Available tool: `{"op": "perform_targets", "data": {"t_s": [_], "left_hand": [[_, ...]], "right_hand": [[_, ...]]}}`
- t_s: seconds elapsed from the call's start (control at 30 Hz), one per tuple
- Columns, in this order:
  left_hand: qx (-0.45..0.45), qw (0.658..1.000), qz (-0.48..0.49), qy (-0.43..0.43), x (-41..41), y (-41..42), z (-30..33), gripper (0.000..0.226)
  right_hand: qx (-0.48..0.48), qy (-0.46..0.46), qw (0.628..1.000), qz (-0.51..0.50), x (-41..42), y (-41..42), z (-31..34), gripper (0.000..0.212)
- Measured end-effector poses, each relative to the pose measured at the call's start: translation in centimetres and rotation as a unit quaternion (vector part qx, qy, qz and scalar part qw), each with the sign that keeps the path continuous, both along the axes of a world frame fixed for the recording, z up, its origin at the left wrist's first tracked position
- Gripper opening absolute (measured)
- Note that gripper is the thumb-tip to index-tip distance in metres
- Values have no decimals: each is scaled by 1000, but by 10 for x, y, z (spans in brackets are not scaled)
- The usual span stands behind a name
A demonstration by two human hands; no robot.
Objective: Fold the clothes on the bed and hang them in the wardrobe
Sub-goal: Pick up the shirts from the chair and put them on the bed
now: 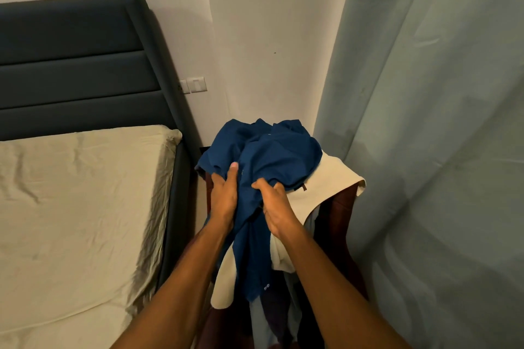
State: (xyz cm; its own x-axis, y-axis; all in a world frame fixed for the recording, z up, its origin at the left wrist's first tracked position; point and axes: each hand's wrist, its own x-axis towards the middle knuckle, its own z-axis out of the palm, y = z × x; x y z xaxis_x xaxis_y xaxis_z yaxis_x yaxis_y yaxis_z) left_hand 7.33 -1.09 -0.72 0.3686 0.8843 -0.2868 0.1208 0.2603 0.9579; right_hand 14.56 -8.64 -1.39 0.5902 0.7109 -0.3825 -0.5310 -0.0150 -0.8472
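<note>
While the bed (pixel 73 207) took up everything to the left, the pile of clothes sat just beside its right edge, wedged in a narrow strip between the bed frame and the grey curtain (pixel 439 150). That curtain hung close on the far side of the pile from the bed, its folds nearly touching a cream garment (pixel 331 178) draped there. Behind the pile, away from the bed's foot, a bare wall (pixel 269 37) closed the corner, with a pair of light switches (pixel 194 85) just beside the dark padded headboard (pixel 71 71). Open room lay mostly over the bed's wrinkled cream sheet.

A blue garment (pixel 269 156) lay bunched on top of the pile, one long strip of it hanging down toward the viewer. Dark maroon fabric (pixel 340 221) showed beneath the cream piece, on the side away from the bed.

Both forearms reached forward from the lower edge, roughly parallel. On the bed side, the left hand (pixel 224 195) gripped the blue cloth, thumb laid up along it and fingers tucked under a fold. Away from the bed, the right hand (pixel 273 204) was clenched on a gathered handful of the same cloth, knuckles up. Their thumbs were near each other, not touching.
</note>
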Motion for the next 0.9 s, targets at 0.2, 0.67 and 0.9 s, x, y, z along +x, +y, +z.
{"op": "perform_targets", "data": {"t_s": [0.2,0.67,0.9], "left_hand": [[-7,997,-28,78,8,2,-2,80],[127,981,-102,104,2,-18,49,17],[197,975,-96,21,-18,-19,120,30]], "right_hand": [[-7,-2,1000,29,-6,1,-1,18],[0,43,997,-69,10,-3,33,92],[109,-20,991,-75,-10,8,103,55]]}}
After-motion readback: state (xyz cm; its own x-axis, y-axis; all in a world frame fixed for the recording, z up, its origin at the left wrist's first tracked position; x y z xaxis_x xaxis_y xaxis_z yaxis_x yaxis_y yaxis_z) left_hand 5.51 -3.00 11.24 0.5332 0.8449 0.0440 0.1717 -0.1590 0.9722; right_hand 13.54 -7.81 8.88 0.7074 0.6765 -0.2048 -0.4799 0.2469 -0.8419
